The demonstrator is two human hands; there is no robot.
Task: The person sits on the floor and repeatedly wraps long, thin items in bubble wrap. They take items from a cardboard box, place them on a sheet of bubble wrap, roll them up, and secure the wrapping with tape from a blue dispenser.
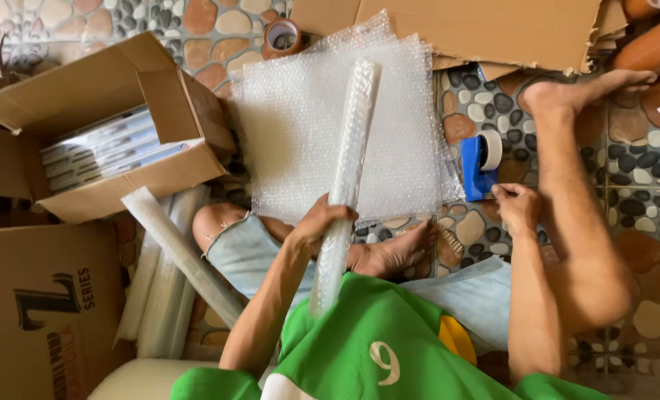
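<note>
Two hands, yours. Left hand (pixel 321 222) is wrapped tight around a bubble-wrapped roll (pixel 348 170), held upright over the bubble sheet (pixel 300 126) on the floor. Right hand (pixel 517 207) has its fingers curled loosely, touching the blue tape dispenser (pixel 478 167) just beside that sheet. Open carton (pixel 85 96) lies at left.

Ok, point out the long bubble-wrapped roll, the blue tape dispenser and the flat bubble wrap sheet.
long bubble-wrapped roll (pixel 353 141), head view, upper shaft.
blue tape dispenser (pixel 475 172), head view, blue body.
flat bubble wrap sheet (pixel 289 126), head view, left half.
</note>
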